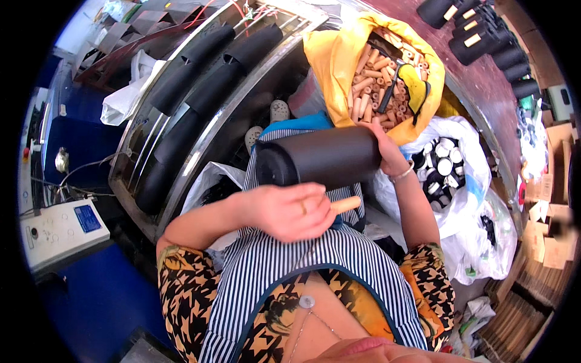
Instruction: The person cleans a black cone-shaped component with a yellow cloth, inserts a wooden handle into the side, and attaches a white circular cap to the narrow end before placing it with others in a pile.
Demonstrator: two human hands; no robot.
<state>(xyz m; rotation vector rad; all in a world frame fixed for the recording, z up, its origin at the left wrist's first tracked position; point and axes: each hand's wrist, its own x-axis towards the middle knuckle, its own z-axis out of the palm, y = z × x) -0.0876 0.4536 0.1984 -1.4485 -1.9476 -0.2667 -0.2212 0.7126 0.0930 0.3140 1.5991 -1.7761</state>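
A matte black cylinder (333,158) lies sideways over my lap, its rounded end with a small hole turned to the left. My right hand (389,151) is wrapped round its right end and holds it up. Just below the cylinder, my left hand (290,212) is closed on a short tan tube (345,205), whose free end points right. Beyond the cylinder stands a yellow bag (330,51) full of the same kind of tan tubes (366,91). A yellow-and-black hand tool (413,91) rests on top of them.
Several black cylinders (193,69) lie in a metal-framed rack (181,181) at the left. More black cylinders (469,45) stand on a dark red table (454,72) at the far right. White bags (478,242) hold black-and-white caps (445,166). A control box (63,233) sits far left, stacked cardboard (520,314) lower right.
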